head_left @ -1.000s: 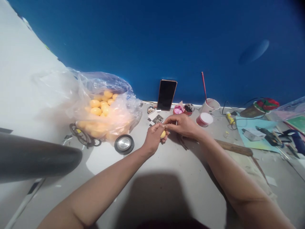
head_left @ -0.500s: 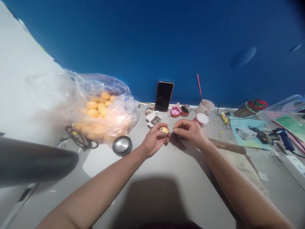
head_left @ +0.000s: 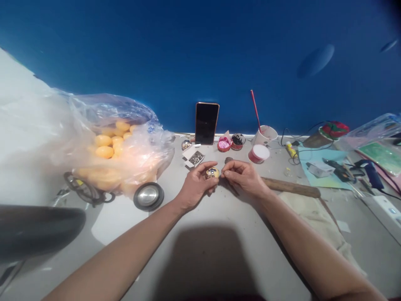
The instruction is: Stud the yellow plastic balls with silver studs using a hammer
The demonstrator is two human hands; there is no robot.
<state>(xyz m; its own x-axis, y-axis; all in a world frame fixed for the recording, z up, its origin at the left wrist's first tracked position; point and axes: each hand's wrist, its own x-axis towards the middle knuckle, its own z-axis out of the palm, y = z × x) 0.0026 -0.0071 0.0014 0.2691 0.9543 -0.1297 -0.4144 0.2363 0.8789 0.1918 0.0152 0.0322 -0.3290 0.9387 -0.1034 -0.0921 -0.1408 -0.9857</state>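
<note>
Between the fingertips and thumb of my left hand [head_left: 199, 184] is a small yellow egg-shaped ball [head_left: 213, 172] with shiny metal studs on its face. Close to its right side, my right hand [head_left: 244, 179] has thumb and forefinger pinched together; whatever they hold is too small to make out. A small gap separates these fingers from the ball. Under my right hand lies a hammer with a wooden handle [head_left: 291, 187], its head partly covered. Just beyond my left hand stands an open white box of small metal tacks [head_left: 196, 158], and a metal-covered ball [head_left: 186, 144] sits behind it.
A plastic bag of yellow balls [head_left: 105, 152] fills the left, with a round black-rimmed metal lid [head_left: 148, 196] before it. A phone [head_left: 206, 123] leans on the blue wall. Rightward are a pink-and-white tub [head_left: 259, 153], a cup [head_left: 265, 136], a cloth [head_left: 310, 213] and a power strip [head_left: 388, 215].
The ball has turned in my left hand, so more metal studs face me. My right hand stays pinched close beside it. The whole view has shifted, with the table things appearing farther left.
</note>
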